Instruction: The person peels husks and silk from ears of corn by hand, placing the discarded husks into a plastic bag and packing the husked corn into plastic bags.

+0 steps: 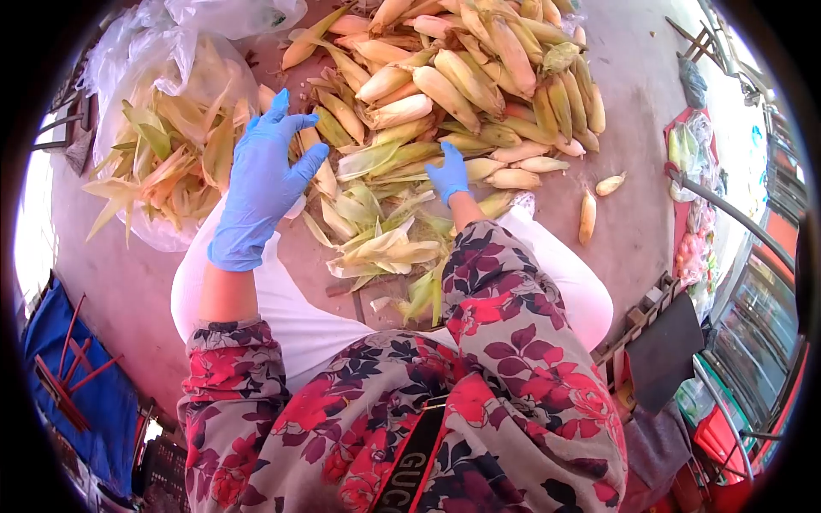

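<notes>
blue disposable gloves [248, 205] cover both hands of the worker.

hand state. left hand [269, 175]: palm down, fingers spread, thumb out to the side, near the translucent plastic bag [120, 64] of corn husks [184, 154]. right hand [450, 178]: one finger points forward, with the thumb apart from it; the other fingers are hidden, and from where i stand i cannot tell whether it pinches anything.

location. the heap of corn ears [479, 85] lies on the floor [633, 111] ahead of both hands. loose husks [385, 250] lie between the worker's legs. one ear [326, 181] lies just beside the left thumb; contact cannot be confirmed.

handling, as judged from this layout: take one ear at a time. steady it with one hand; draw any loose leaf along its length with the other. keep loose husks apart from the ears.

orientation. ears lie flat. many in the heap slant from far left to near right; those beside the right hand lie more crosswise. one stray ear [587, 217], right of the heap, has its long axis running away from the worker.
</notes>
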A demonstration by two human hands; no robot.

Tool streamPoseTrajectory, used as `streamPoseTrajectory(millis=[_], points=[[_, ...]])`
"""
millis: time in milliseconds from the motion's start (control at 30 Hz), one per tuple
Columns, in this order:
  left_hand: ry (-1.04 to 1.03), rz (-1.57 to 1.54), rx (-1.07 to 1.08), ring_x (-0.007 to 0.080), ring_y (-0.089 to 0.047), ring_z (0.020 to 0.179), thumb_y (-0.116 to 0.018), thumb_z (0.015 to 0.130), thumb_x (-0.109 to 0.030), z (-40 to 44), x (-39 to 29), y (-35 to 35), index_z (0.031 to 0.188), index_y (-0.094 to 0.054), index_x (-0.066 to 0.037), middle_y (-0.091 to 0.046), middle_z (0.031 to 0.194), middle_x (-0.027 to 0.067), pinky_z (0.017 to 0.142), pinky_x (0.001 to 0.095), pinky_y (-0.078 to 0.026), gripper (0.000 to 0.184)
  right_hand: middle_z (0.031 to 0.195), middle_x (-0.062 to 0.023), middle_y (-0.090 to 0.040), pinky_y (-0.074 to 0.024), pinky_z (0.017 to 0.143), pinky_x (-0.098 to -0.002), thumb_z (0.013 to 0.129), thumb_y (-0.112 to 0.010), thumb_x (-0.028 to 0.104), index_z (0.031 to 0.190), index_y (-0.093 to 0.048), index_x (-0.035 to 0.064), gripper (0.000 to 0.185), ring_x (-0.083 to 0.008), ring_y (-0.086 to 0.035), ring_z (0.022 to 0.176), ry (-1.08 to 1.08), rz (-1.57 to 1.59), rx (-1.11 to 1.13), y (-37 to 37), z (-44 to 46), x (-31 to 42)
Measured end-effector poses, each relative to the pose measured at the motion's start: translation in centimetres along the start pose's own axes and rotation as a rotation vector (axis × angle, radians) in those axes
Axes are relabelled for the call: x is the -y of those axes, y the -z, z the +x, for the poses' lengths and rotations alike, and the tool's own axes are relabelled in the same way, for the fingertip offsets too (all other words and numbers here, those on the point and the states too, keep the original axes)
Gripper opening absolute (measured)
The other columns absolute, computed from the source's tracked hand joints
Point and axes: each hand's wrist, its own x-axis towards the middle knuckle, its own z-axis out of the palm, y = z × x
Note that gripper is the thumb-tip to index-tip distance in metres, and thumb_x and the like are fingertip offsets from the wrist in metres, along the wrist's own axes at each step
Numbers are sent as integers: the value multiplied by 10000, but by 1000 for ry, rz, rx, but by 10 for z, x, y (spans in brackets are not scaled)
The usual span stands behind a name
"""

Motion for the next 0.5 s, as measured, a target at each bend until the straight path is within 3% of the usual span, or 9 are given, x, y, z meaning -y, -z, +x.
streamPoseTrajectory(millis=[67, 100, 200, 233, 367, 467, 500], points=[[-19, -5, -1, 365, -466, 1148, -648, 758, -241, 3, 0, -1, 1068, -586, -60, -426, 1292, 249, 945, 409, -374, 365, 1256, -228, -455, -360, 986, -352, 679, -699, 291, 1217, -483, 8, 645, -312, -435, 1176, 128, -65, -57, -20, 6, 18], [-33, -15, -1, 363, -469, 1146, -649, 758, -232, 5, 1, -3, 1066, -586, -59, -428, 1289, 252, 939, 408, -379, 359, 1173, -220, -520, -379, 964, -371, 682, -697, 333, 1183, -512, 12, 623, -330, -491, 1103, 114, -138, -89, -23, 8, 23], [4, -15, 40, 356, -477, 1141, -646, 762, -230, 9, 4, -5, 1065, -583, -55, -436, 1281, 254, 938, 402, -382, 356, 1082, -203, -574, -411, 918, -390, 686, -683, 403, 1136, -551, 14, 610, -336, -541, 1021, -148, -282, 469, -1, 2, 45], [27, -23, 66, 335, -448, 1177, -637, 775, -230, 11, 5, -4, 1088, -581, -69, -418, 1308, 228, 958, 390, -365, 357, 1059, -186, -593, -442, 859, -401, 721, -611, 499, 1057, -597, 12, 592, -326, -562, 989, -91, -284, 551, 2, -13, 46], [77, -11, 152, 297, -400, 1242, -611, 806, -239, 8, 3, -5, 1137, -574, -97, -391, 1356, 176, 992, 367, -339, 362, 829, -165, -645, -477, 744, -399, 756, -479, 623, 887, -634, -14, 669, -317, -619, 774, -131, -203, 1011, -20, -72, 43], [54, -6, 214, 301, -412, 1230, -607, 810, -256, 4, 2, -10, 1136, -571, -95, -407, 1342, 178, 984, 370, -349, 366, 779, -179, -648, -461, 797, -399, 748, -477, 622, 927, -643, -20, 687, -319, -622, 812, -554, 103, 1059, -13, -105, 56], [46, -7, 231, 302, -415, 1227, -607, 810, -263, -1, 0, -9, 1134, -570, -94, -413, 1337, 180, 981, 370, -352, 368, 869, -197, -645, -465, 797, -391, 742, -492, 592, 921, -643, -21, 657, -322, -614, 855, -573, 113, 1072, -8, -111, 60]])
